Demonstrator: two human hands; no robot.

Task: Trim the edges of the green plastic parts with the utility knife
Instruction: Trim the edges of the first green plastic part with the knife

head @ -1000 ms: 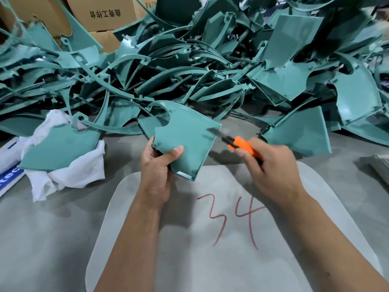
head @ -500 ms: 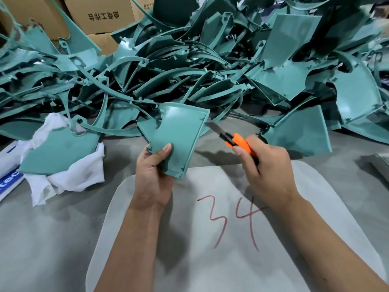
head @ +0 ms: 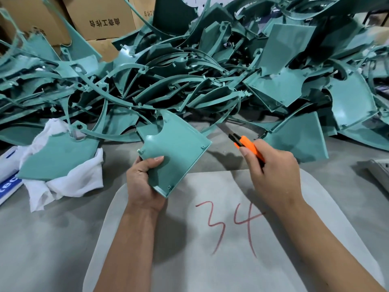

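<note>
Above mat — left hand (head: 145,182) grips green part (head: 174,152).

So much teal-green here: the plastic part (head: 176,150) up front and the whole pile of parts (head: 210,70) behind it are the same flat green, no pattern. The knife (head: 248,147) is bright orange with a black tip. Grey table (head: 42,239), paler grey mat (head: 210,260) with "34" scrawled in red, a white cloth (head: 69,182), and brown cardboard boxes (head: 101,15) with black print.
</note>
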